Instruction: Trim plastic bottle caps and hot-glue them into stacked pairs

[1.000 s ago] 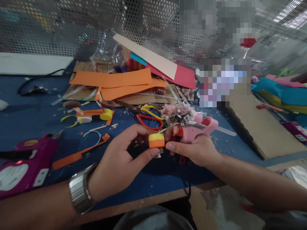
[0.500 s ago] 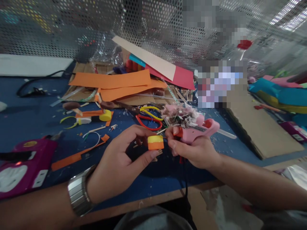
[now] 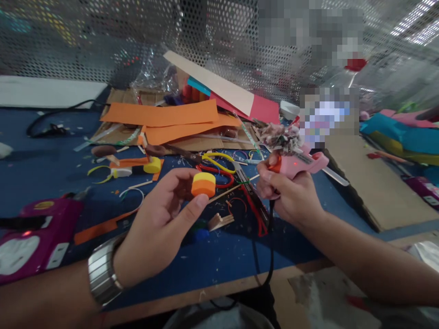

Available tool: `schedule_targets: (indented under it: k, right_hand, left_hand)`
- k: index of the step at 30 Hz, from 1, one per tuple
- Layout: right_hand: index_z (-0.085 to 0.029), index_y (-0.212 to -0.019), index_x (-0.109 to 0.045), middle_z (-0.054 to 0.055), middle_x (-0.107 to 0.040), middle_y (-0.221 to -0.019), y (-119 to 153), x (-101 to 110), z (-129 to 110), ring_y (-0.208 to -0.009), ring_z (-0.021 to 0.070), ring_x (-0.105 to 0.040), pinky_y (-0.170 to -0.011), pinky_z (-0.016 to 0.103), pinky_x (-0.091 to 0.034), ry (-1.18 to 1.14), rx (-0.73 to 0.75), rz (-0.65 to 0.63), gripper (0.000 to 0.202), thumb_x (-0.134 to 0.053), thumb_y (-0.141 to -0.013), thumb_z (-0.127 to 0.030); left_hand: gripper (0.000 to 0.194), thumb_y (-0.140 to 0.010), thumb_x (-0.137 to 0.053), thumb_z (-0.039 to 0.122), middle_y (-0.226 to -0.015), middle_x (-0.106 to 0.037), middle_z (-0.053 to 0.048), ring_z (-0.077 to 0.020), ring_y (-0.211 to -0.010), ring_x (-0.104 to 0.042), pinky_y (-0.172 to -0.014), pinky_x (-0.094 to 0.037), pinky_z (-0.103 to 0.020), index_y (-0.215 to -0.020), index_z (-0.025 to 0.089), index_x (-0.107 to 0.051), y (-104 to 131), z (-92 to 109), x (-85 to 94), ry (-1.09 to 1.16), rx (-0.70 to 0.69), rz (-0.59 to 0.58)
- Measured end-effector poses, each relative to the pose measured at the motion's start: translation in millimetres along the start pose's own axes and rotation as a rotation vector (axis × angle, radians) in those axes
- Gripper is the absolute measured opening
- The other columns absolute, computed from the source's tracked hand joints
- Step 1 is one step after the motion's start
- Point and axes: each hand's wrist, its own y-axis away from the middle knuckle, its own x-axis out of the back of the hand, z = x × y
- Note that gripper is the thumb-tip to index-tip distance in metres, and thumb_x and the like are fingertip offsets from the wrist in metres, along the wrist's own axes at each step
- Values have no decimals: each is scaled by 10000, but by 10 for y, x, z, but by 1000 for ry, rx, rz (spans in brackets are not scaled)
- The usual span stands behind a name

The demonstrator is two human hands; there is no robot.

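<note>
Between thumb and fingers, my left hand [image 3: 156, 224] holds a small round piece [image 3: 203, 184], yellow on top and orange below. My right hand [image 3: 291, 194] grips a pink glue gun [image 3: 298, 164] by its handle, with a glue stick out of its back. Fluffy scraps and glue strands cover the gun's front end. The gun and the round piece are apart. Below them on the blue table [image 3: 219, 260] lies a small stack of wooden sticks [image 3: 220, 221].
Scissors with yellow handles [image 3: 219, 160] and red-handled ones lie behind my hands. Orange strips [image 3: 161, 114] rest on cardboard at the back. A purple device [image 3: 37, 233] is at the left, and a cardboard sheet [image 3: 380, 183] at the right.
My left hand has moved left and slightly up with the round piece. My right hand and the glue gun have moved right and up, widening the gap. The wooden stack between them now shows more.
</note>
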Motion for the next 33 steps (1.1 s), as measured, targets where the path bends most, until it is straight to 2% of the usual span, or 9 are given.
schedule_targets:
  k: [3,7,11,15,20,25,33]
  right_hand:
    - [-269,-919,-600,-92,-562,-697,-75,-29,-68,-486,81,-467,-488,277,-354,-23,-5,90,366,-906,-728,-211]
    - [-266,-916,-611,-92,-565,-684,-124,-10,-78,-481,77,-457,-494,284,-362,-36,16,122,392,-944,-714,-223]
    - [-270,-940,-618,-83,-600,-693,-90,25,-39,-498,90,-510,-504,288,-361,-10,-25,68,375,-945,-757,-245]
    - [-272,-963,-598,-78,-619,-704,-37,42,-10,-511,104,-534,-512,297,-377,43,-46,-6,372,-937,-810,-275]
    - [-264,-944,-610,-65,-647,-722,-58,23,-30,-495,97,-524,-483,290,-335,24,-51,46,399,-962,-757,-282]
    - [-260,-929,-616,-57,-691,-770,-65,19,-35,-486,92,-564,-458,272,-338,21,-55,26,395,-968,-754,-303]
    - [-245,-931,-603,3,-776,-1003,-12,115,15,-534,82,-595,-492,269,-431,131,-30,-105,309,-898,-908,-333]
  left_hand:
    - [294,-1047,-799,468,-1071,-811,-28,-228,-932,-807,-863,-703,-348,-1260,286,-710,-23,-81,20,103,33,18]
    - [235,-1126,-711,429,-1206,-772,-18,-191,-977,-769,-927,-668,-331,-1337,330,-690,-36,-169,31,195,28,43]
    - [246,-1111,-720,419,-1104,-765,-30,-205,-946,-761,-870,-663,-335,-1321,297,-682,-48,-148,24,152,45,36]
    - [297,-1094,-728,443,-1173,-777,-57,-213,-955,-772,-911,-676,-361,-1325,266,-669,-57,-110,16,88,52,51]
    - [325,-1080,-747,459,-1188,-780,-63,-239,-1040,-785,-937,-687,-369,-1322,258,-666,-63,-100,18,72,26,55]
    - [314,-1068,-752,445,-1240,-783,-69,-239,-1091,-791,-990,-683,-370,-1307,254,-684,-69,-68,16,-11,-2,26]
    - [319,-1047,-776,435,-1301,-836,-91,-295,-1167,-814,-1014,-702,-433,-1311,267,-710,-81,-70,21,-76,-7,-18]
